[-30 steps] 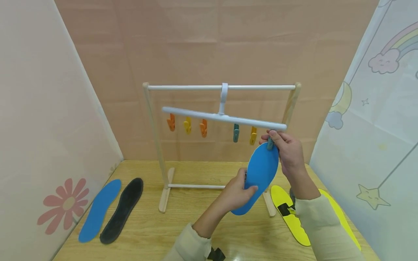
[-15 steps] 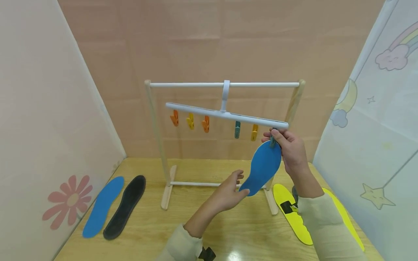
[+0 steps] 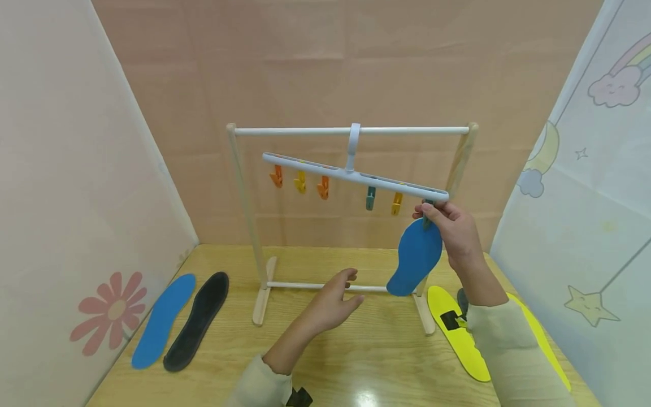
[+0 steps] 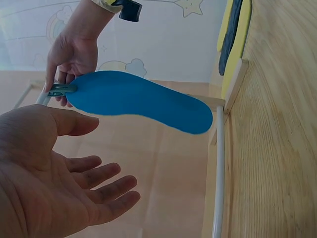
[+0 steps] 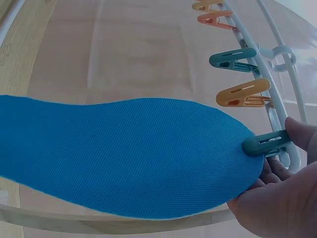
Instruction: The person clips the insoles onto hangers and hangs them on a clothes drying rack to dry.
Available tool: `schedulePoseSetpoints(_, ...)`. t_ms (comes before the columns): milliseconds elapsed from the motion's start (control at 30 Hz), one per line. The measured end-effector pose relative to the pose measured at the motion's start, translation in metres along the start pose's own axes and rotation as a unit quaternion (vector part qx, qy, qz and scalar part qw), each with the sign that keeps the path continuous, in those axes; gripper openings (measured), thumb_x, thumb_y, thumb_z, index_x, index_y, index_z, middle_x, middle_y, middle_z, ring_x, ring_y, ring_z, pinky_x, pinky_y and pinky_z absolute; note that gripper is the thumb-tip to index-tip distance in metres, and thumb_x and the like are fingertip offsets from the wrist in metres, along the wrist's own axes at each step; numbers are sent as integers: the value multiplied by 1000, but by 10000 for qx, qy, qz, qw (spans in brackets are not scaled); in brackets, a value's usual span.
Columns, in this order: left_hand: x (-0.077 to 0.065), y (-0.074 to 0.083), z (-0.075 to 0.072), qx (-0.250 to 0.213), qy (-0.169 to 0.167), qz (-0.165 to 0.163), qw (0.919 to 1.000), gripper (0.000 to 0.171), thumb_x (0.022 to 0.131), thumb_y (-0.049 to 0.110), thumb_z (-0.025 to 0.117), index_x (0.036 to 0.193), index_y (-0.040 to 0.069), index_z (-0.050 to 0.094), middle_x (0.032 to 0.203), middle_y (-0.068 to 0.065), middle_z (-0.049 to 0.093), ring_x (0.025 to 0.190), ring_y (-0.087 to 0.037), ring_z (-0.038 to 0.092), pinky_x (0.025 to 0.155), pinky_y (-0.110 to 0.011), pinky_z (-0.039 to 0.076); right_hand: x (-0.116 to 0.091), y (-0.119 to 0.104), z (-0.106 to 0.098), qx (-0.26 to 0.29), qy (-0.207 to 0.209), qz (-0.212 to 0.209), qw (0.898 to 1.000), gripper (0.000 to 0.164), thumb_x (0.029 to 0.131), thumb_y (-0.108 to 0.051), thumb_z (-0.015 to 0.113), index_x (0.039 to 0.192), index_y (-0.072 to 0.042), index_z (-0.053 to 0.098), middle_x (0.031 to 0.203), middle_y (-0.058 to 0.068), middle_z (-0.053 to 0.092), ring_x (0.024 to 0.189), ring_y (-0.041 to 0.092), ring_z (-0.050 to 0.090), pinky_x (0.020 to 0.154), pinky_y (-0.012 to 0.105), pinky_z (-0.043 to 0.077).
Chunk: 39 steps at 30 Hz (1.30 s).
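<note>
From the right end of the white clip hanger (image 3: 315,168) hangs a blue insole (image 3: 418,257), its wide end in the jaws of a teal clothespin (image 5: 265,144). My right hand (image 3: 460,234) pinches that clothespin between thumb and fingers, just under the bar. My left hand (image 3: 328,305), also large in the left wrist view, is held in the air left of the insole, fingers spread and holding nothing. The bar tilts down to the right. Other clothespins hang along it, among them a yellow clothespin (image 3: 396,204) and an orange clothespin (image 3: 277,177).
The hanger hooks over the top rail (image 3: 295,131) of a wooden rack. At the table's left lie a blue insole (image 3: 163,322) and a black insole (image 3: 196,322). On the right lies a yellow insole (image 3: 465,350) near another yellow insole (image 3: 541,339), partly behind my right sleeve.
My left hand has let go of the blue insole and drawn away left. The insole now hangs from its clothespin. The hanger's left end has risen; my right hand stays at the clothespin.
</note>
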<state>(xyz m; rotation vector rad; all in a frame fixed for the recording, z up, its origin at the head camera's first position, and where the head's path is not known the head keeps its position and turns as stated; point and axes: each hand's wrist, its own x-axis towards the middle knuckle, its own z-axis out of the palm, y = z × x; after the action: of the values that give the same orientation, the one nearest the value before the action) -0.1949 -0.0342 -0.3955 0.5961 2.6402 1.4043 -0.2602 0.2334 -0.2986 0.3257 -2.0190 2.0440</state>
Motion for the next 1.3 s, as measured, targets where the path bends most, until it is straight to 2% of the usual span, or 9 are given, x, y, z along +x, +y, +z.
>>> schedulePoseSetpoints(367,-13,-18,-14,50,200,110,9997,53,104,28,58,150,6,42,150,-15,46,135,-36,49,102,-56,48,0,2,-2,-196,-102,97,9997,33,96,-31,72,123,-14,64,101,-10,75,105,9,67,120,64,10)
schedulePoseSetpoints(467,-17,-24,-18,77,204,83,9997,55,104,31,58,150,6,42,151,-16,45,135,-38,48,101,-58,48,0,1,-2,-218,-84,151,9996,36,96,-31,72,124,-12,61,102,-11,74,105,8,66,121,57,19)
schedulePoseSetpoints(533,-20,-28,-21,94,232,74,9997,55,104,31,58,150,6,42,152,-16,44,136,-39,47,101,-59,48,-1,1,-3,-285,-28,186,9994,38,96,-31,71,125,-12,59,102,-13,72,104,7,66,119,41,31)
schedulePoseSetpoints(667,-27,-36,-29,154,319,46,9994,54,104,30,59,149,5,43,152,-17,44,136,-40,47,101,-59,48,-3,1,-3,-363,34,167,9992,37,96,-30,71,125,-12,57,103,-15,69,100,4,63,94,15,49)
schedulePoseSetpoints(767,-32,-42,-34,173,396,-33,9991,54,103,30,60,148,6,44,150,-17,46,134,-41,48,100,-60,48,-4,1,-2,-414,40,157,9990,38,97,-30,71,126,-11,56,103,-15,68,99,5,62,89,12,49)
schedulePoseSetpoints(933,-42,-55,-45,317,586,-242,9975,53,103,30,61,147,6,45,148,-18,48,132,-42,49,96,-61,49,-6,1,0,-859,337,216,9955,46,97,-35,70,132,-13,52,113,-12,60,109,9,55,98,18,45)
schedulePoseSetpoints(1067,-51,-67,-55,422,806,-429,9949,51,102,25,63,146,5,46,147,-19,49,131,-43,50,96,-62,49,-11,0,8,-1268,1184,-428,9839,47,96,-30,72,134,-10,53,116,-7,56,109,9,53,91,12,45)
schedulePoseSetpoints(1167,-58,-76,-63,480,989,-613,9920,51,101,22,64,146,5,48,146,-20,50,131,-42,51,97,-62,48,-17,-3,17,-1623,1745,-1245,9632,41,96,-22,71,130,-3,58,113,-1,57,104,10,54,90,16,44)
schedulePoseSetpoints(1300,-65,-87,-73,601,1200,-811,9876,51,100,22,65,145,6,49,144,-20,53,130,-43,52,97,-61,49,-21,-7,25,-1724,1812,-1936,9487,34,95,-12,70,123,4,61,108,5,60,98,10,56,87,18,46)
